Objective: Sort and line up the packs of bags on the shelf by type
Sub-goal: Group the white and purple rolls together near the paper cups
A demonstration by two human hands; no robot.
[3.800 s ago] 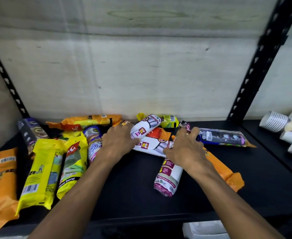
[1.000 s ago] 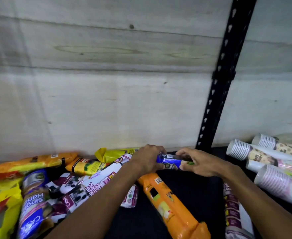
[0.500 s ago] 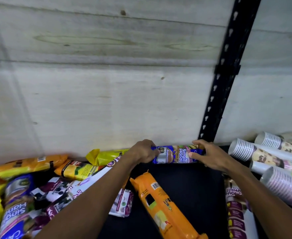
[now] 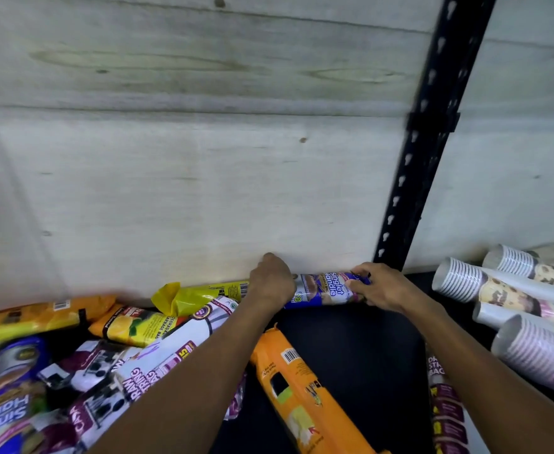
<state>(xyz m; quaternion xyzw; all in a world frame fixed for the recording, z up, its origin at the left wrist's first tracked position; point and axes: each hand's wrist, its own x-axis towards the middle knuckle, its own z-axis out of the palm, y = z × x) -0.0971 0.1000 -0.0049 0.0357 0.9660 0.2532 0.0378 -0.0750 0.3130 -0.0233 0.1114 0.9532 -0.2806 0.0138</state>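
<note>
Two bare forearms come into the picture from the bottom edge, with no sleeves, cuffs or gloves anywhere along them. The left hand (image 4: 273, 283) wears no ring, watch or band that shows, and its wrist is uncovered. The right hand (image 4: 382, 287) is equally unadorned, its wrist bare too. No markings or jewellery appear on either arm. Fingernails are too small to make out.

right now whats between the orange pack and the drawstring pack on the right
In the head view, only bare black shelf lies between the orange pack and the drawstring pack.
</note>
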